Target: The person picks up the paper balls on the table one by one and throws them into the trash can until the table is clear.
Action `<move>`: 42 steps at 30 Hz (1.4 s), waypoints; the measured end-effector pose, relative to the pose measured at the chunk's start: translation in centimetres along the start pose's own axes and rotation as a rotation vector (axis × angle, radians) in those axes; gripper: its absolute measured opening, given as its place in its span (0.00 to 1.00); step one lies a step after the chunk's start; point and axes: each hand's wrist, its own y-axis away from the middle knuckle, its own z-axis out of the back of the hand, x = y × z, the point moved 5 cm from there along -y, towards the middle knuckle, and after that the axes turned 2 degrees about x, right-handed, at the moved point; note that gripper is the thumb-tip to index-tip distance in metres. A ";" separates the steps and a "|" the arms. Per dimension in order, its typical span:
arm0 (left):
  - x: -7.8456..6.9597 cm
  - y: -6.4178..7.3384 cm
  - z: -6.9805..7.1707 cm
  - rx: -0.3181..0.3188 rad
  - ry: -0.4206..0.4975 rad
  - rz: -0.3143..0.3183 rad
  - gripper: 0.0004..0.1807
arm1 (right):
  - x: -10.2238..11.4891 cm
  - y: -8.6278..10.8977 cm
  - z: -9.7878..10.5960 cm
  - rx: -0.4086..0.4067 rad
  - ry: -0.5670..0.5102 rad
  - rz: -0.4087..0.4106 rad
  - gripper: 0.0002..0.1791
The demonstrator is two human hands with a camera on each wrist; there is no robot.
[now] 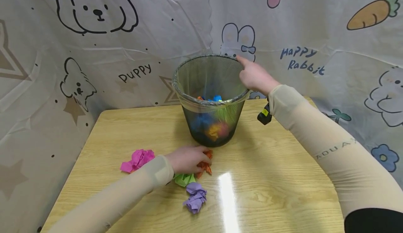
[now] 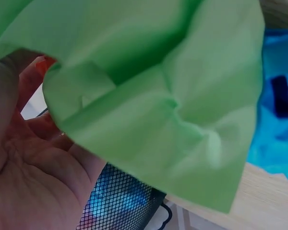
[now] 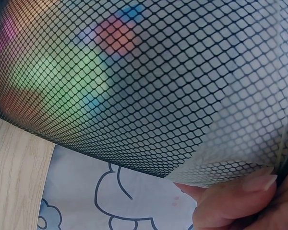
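My left hand (image 1: 187,160) is low over the table just in front of the mesh wastebasket (image 1: 185,121), fingers curled over an orange crumpled paper (image 1: 206,166). A bit of that orange shows between thumb and fingers in the left wrist view, where a green crumpled paper (image 2: 158,129) covers much of the hand. At the far right of the basket, my right hand (image 1: 256,75) grips the rim, its thumb (image 3: 240,194) on the outside of the mesh. A thin clear liner is folded over the rim. Crumpled papers of several colours (image 1: 217,129) lie inside the basket.
A purple crumpled paper (image 1: 196,198) lies nearest the front, and a pink one (image 1: 138,160) is left of the left forearm. Blue paper (image 2: 278,115) appears beside the green in the left wrist view. A printed curtain (image 1: 151,23) hangs behind the wooden table (image 1: 270,177).
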 end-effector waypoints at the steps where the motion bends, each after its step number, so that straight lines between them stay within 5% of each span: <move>1: 0.0 -0.1 0.0 -0.004 -0.003 -0.003 0.19 | 0.0 0.0 0.0 -0.001 0.004 0.003 0.37; 8: -0.1 -0.4 -0.1 -0.033 -0.063 -0.032 0.09 | 0.0 0.1 -0.1 -0.005 -0.001 0.004 0.37; 17: -0.2 -0.4 0.6 -0.100 0.002 -0.047 0.10 | 0.0 0.0 -0.1 -0.007 0.008 0.005 0.37; 42: -3.5 2.0 7.4 -0.267 -0.020 -0.197 0.09 | -0.1 -0.1 0.0 -0.024 0.020 0.003 0.38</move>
